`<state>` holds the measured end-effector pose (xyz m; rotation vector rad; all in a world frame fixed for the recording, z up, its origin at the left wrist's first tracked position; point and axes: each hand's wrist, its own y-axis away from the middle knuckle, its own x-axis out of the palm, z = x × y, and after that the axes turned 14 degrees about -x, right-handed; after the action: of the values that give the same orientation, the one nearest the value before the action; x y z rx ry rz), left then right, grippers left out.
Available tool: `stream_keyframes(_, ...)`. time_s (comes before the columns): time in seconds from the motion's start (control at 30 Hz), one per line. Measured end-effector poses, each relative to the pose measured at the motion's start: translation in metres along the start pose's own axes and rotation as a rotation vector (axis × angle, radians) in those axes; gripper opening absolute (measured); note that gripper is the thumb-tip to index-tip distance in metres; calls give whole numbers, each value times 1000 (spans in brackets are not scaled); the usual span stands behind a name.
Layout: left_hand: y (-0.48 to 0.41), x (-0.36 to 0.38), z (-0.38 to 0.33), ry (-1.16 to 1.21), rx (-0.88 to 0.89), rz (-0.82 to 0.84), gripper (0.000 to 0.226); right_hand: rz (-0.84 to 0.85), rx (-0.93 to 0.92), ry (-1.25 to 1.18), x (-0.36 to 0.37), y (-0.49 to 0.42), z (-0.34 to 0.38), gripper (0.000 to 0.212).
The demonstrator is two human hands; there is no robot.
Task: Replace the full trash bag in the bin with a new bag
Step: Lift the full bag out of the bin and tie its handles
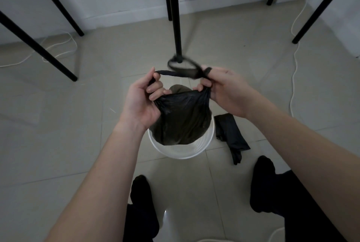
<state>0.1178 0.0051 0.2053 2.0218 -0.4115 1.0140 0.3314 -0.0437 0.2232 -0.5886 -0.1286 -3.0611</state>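
A full black trash bag hangs partly lifted out of a white round bin on the tiled floor. My left hand grips the bag's left handle and gathered top edge. My right hand pinches the right side of the bag's top, with a handle strip stretched between both hands and looped over a finger. A folded new black bag lies on the floor just right of the bin.
Black table legs stand beyond the bin, with more at the far left and far right. White cables trail along the floor at right and left. My feet in black socks stand close behind the bin.
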Motion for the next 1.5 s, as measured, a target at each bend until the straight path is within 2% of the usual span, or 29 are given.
stream_keyframes(0.13,3,-3,-2,-89,-2,-76,29,62,-182,720,-2,1,-10,24)
stream_keyframes(0.27,5,-7,-3,-397,-49,-154,35,7,-290,923,-2,-1,-22,33)
stream_keyframes(0.33,6,-8,-4,-565,-98,-209,41,-60,-346,882,-4,-3,-27,20)
stream_keyframes(0.4,5,-10,-3,-656,-143,-251,48,-106,-381,809,-5,-5,-30,18)
stream_keyframes(0.53,1,-11,-1,-754,-124,-269,48,-43,-406,753,-4,-7,-34,21)
stream_keyframes(0.7,1,-11,0,-730,41,-242,39,35,-407,780,-6,-5,-36,21)
stream_keyframes(0.77,1,-12,0,-714,86,-252,36,30,-368,714,-5,-4,-36,22)
stream_keyframes(0.87,0,-11,1,-680,140,-289,18,27,-295,565,-1,-4,-34,22)
stream_keyframes(0.93,-1,-11,0,-628,156,-311,13,20,-233,444,1,-3,-29,22)
stream_keyframes(1.0,-1,-11,-2,-561,140,-341,13,0,-145,204,0,-4,-25,25)
stream_keyframes(1.1,-1,-15,-8,-391,98,-389,30,-80,-70,-95,-6,-6,-18,25)
stream_keyframes(1.17,0,-17,-11,-261,91,-365,39,-121,-41,-240,-8,-6,-17,27)
stream_keyframes(1.27,0,-20,-10,-51,91,-261,19,-184,-2,-451,-6,-6,-17,24)
stream_keyframes(1.33,-1,-21,-10,59,114,-213,13,-230,5,-519,-4,-6,-16,25)
stream_keyframes(1.43,-3,-20,-11,154,137,-174,19,-281,7,-533,-2,-8,-16,26)
stream_keyframes(1.5,-4,-20,-10,191,141,-170,23,-259,-8,-425,-2,-8,-18,28)
